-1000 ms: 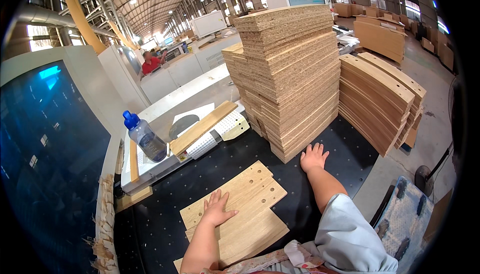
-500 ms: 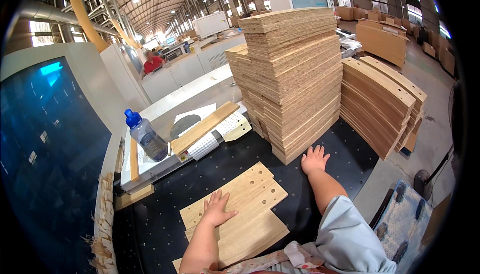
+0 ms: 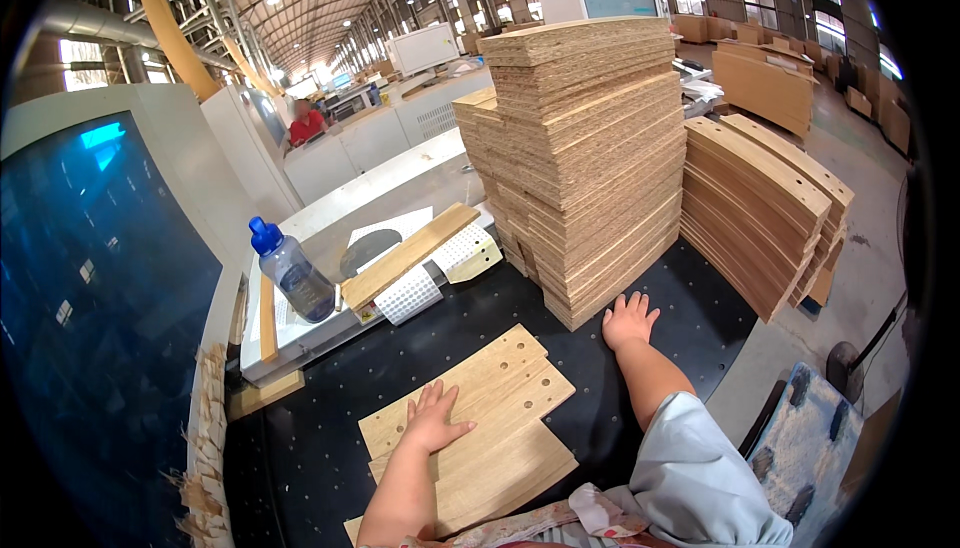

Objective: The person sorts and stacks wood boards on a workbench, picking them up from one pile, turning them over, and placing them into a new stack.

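Observation:
My left hand rests with spread fingers on a light wood board that has several drilled holes along its right end. Another plain wood board lies partly beneath it, nearer to me. On the black dotted tabletop, my right hand lies palm down, fingers apart, holding nothing. Just beyond that hand rises a tall stack of particle boards, their raw edges facing me. Neither hand grips anything.
Left of the stack, a blue-capped bottle and a wood strip lie on a white machine ledge. Curved rows of upright boards stand at right. A large dark panel is at far left. Farther back sits a person in red.

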The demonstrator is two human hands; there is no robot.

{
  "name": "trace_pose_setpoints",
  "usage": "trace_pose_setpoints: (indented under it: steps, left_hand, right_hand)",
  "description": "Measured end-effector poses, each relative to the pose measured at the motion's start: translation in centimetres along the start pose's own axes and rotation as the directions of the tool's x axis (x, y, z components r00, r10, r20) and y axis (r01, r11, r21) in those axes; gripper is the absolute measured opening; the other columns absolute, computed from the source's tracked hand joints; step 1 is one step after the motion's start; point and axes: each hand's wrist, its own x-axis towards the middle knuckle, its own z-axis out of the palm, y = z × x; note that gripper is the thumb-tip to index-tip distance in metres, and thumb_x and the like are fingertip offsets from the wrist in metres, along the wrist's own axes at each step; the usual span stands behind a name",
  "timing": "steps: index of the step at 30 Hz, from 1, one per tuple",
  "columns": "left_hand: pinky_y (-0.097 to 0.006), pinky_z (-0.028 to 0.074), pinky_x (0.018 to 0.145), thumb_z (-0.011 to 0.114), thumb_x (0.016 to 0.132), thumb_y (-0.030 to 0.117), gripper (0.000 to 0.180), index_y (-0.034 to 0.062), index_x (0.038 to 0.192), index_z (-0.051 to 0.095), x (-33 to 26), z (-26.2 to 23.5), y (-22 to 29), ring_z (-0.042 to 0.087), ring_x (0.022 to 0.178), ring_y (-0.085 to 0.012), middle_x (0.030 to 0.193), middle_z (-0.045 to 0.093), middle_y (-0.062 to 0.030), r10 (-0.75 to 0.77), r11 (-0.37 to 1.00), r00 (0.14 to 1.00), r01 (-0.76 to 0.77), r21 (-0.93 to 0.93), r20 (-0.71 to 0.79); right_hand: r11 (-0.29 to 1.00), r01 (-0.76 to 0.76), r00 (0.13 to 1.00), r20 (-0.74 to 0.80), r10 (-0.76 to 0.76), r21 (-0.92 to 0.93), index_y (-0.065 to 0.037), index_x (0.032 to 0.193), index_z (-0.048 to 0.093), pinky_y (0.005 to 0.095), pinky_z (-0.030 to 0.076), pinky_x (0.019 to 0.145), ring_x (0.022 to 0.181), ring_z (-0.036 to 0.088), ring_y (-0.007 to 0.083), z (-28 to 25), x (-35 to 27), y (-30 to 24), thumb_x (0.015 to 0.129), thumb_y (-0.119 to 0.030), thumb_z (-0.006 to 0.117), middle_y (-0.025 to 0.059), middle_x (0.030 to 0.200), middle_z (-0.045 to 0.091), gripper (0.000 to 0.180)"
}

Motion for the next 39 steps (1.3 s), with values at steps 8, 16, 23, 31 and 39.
trace_pose_setpoints:
  steps: [8,16,23,31,39]
  left_hand:
    - [-0.049,0.003,0.109,0.065,0.071,0.052,0.084,0.0158,0.139,0.031,0.14,0.1,-0.07,0.004,0.138,-0.029,0.148,0.013,-0.0152,0.009,1.0,1.0,-0.009,0.003,-0.004]
    - [-0.05,0.004,0.109,0.063,0.071,0.054,0.084,0.016,0.139,0.031,0.21,0.14,-0.11,0.005,0.138,-0.03,0.148,0.012,-0.0156,0.007,0.999,1.0,-0.007,0.034,-0.008]
    - [-0.051,0.004,0.109,0.064,0.07,0.055,0.085,0.0174,0.139,0.031,0.51,0.47,-0.34,0.005,0.138,-0.03,0.148,0.012,-0.0158,0.005,0.999,1.0,-0.005,0.047,0.001]
    - [-0.051,0.006,0.108,0.067,0.068,0.052,0.086,0.0167,0.139,0.032,0.44,0.2,-0.24,0.006,0.138,-0.0296,0.148,0.013,-0.0147,0.011,0.999,1.0,-0.012,0.04,0.004]
    - [-0.05,0.004,0.108,0.068,0.068,0.052,0.087,0.0162,0.138,0.033,0.3,0.26,-0.56,0.005,0.138,-0.0294,0.148,0.014,-0.0154,0.011,1.0,1.0,-0.011,0.006,-0.006]
  right_hand:
    - [1.0,-0.001,1.0,-0.006,0.001,0.001,-0.007,0.133,0.037,0.0558,0.015,0.106,0.135,0.017,0.0315,0.2,0.09,0.04,0.089,-0.035,0.04,0.016,0.143,0.025,0.052]
    - [1.0,0.009,0.999,-0.049,-0.009,0.001,-0.007,0.131,0.039,0.0566,0.015,0.105,0.133,0.02,0.0323,0.61,0.15,0.18,0.088,-0.034,0.043,0.0172,0.141,0.028,0.051]
    - [1.0,0.007,0.999,-0.05,-0.008,-0.016,-0.007,0.131,0.039,0.0566,0.016,0.105,0.134,0.019,0.032,0.63,0.16,0.09,0.088,-0.034,0.043,0.0172,0.141,0.029,0.051]
    - [1.0,0.003,0.999,-0.04,-0.005,-0.03,-0.007,0.133,0.037,0.0564,0.015,0.106,0.134,0.02,0.0317,0.49,0.05,0.1,0.089,-0.034,0.042,0.0164,0.142,0.027,0.052]
    - [1.0,0.008,0.999,-0.032,-0.009,-0.03,-0.007,0.132,0.037,0.0566,0.016,0.105,0.134,0.02,0.031,0.46,-0.04,-0.14,0.089,-0.034,0.042,0.0161,0.142,0.027,0.052]
